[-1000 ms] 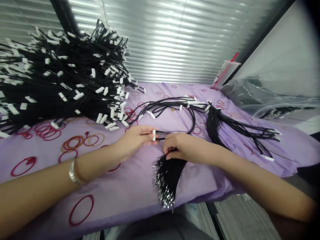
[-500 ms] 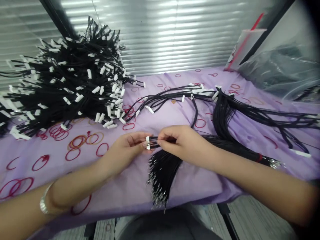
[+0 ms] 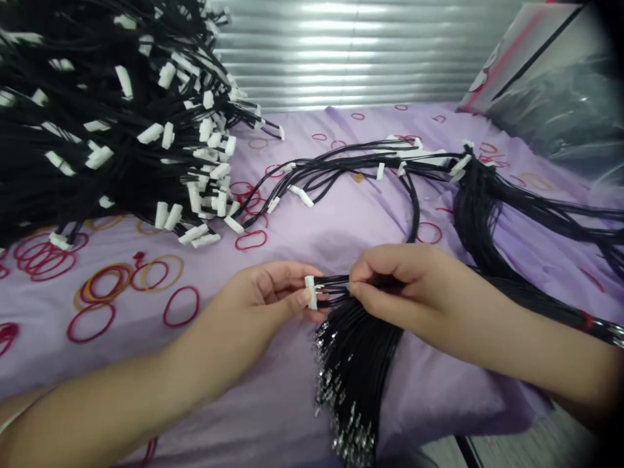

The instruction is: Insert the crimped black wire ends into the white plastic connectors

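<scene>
Between the thumb and fingers of my left hand (image 3: 273, 296) is a white connector housing (image 3: 311, 292), held upright. Black wires (image 3: 334, 281) run from its right side toward my right hand (image 3: 404, 279), whose thumb and forefinger pinch a wire close to the connector. At least one silver terminal shows at the housing's edge; how deep it sits I cannot tell. Under my right hand a thick bundle of black wires (image 3: 363, 357) fans downward, its loose ends tipped with silver crimp terminals (image 3: 353, 422).
A large heap of black cables with white connectors (image 3: 146, 133) stands at the left. More cables (image 3: 336, 162) lie across the back of the purple cloth (image 3: 253, 390). Red and yellow rubber bands (image 3: 104, 289) are scattered about. A clear plastic bag (image 3: 560, 117) sits at the far right.
The view has moved closer and tilted down, so the heap looks larger. Both hands keep their grips, and a silver terminal now shows between the connector and my right fingers.
</scene>
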`<state>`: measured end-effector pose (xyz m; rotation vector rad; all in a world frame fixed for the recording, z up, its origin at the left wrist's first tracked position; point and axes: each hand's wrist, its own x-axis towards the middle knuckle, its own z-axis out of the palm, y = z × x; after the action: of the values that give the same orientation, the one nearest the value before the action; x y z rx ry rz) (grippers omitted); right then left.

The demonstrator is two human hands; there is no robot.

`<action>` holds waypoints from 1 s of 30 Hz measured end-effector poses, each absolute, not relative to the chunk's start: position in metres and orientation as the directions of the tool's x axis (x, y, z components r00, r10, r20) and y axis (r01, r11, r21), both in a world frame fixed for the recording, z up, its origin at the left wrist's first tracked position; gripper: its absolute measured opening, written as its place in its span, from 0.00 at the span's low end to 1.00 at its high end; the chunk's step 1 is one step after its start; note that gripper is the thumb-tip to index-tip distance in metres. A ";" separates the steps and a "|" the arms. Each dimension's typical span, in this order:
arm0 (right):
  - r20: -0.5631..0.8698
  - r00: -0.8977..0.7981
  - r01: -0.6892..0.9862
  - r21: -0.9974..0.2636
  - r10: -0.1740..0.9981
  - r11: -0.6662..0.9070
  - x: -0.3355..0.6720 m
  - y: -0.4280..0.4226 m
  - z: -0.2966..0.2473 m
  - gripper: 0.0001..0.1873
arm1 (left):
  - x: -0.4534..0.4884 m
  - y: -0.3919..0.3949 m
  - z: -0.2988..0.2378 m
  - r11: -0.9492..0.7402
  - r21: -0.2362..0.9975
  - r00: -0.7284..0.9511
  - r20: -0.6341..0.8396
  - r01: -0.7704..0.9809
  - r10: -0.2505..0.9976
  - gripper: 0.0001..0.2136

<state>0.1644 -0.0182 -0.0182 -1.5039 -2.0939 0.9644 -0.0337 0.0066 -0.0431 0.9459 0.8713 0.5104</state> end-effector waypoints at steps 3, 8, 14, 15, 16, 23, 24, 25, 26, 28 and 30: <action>-0.062 -0.349 0.656 -0.729 0.935 0.197 0.165 -0.019 -0.019 0.07 | -0.033 0.007 -0.044 0.522 0.852 0.565 -0.414 -0.036 0.714 0.06; -0.009 -0.344 0.660 -0.713 0.939 0.235 0.166 -0.018 -0.019 0.07 | -0.033 0.008 -0.043 0.528 0.849 0.558 -0.426 -0.025 0.712 0.06; 0.026 -0.357 0.652 -0.708 0.934 0.269 0.166 -0.018 -0.021 0.07 | -0.033 0.008 -0.040 0.501 0.866 0.574 -0.411 0.003 0.708 0.06; 0.025 -0.357 0.652 -0.709 0.934 0.268 0.165 -0.018 -0.021 0.07 | -0.033 0.008 -0.040 0.497 0.868 0.573 -0.407 0.000 0.712 0.06; 0.023 -0.356 0.653 -0.709 0.934 0.267 0.165 -0.018 -0.021 0.07 | -0.033 0.008 -0.040 0.495 0.869 0.569 -0.404 -0.006 0.716 0.05; 0.023 -0.342 0.662 -0.703 0.939 0.259 0.165 -0.018 -0.021 0.07 | -0.032 0.008 -0.041 0.481 0.877 0.562 -0.402 0.009 0.723 0.06; 0.028 -0.340 0.665 -0.700 0.940 0.261 0.165 -0.018 -0.021 0.07 | -0.033 0.008 -0.041 0.479 0.878 0.562 -0.402 0.012 0.723 0.06; 0.032 -0.338 0.667 -0.697 0.941 0.263 0.165 -0.018 -0.022 0.07 | -0.033 0.008 -0.041 0.480 0.877 0.560 -0.405 0.015 0.723 0.06; 0.034 -0.340 0.667 -0.696 0.940 0.266 0.165 -0.018 -0.022 0.07 | -0.033 0.008 -0.041 0.483 0.876 0.557 -0.409 0.016 0.723 0.06; 0.033 -0.358 0.660 -0.698 0.933 0.278 0.166 -0.019 -0.021 0.07 | -0.034 0.007 -0.041 0.491 0.871 0.550 -0.421 0.022 0.721 0.06; 0.034 -0.384 0.647 -0.703 0.923 0.295 0.166 -0.019 -0.021 0.07 | -0.034 0.006 -0.041 0.499 0.866 0.543 -0.431 0.025 0.721 0.07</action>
<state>0.1660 -0.0188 -0.0212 -1.4007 -2.1329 0.8497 -0.0336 0.0065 -0.0412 0.9688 0.9132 0.5003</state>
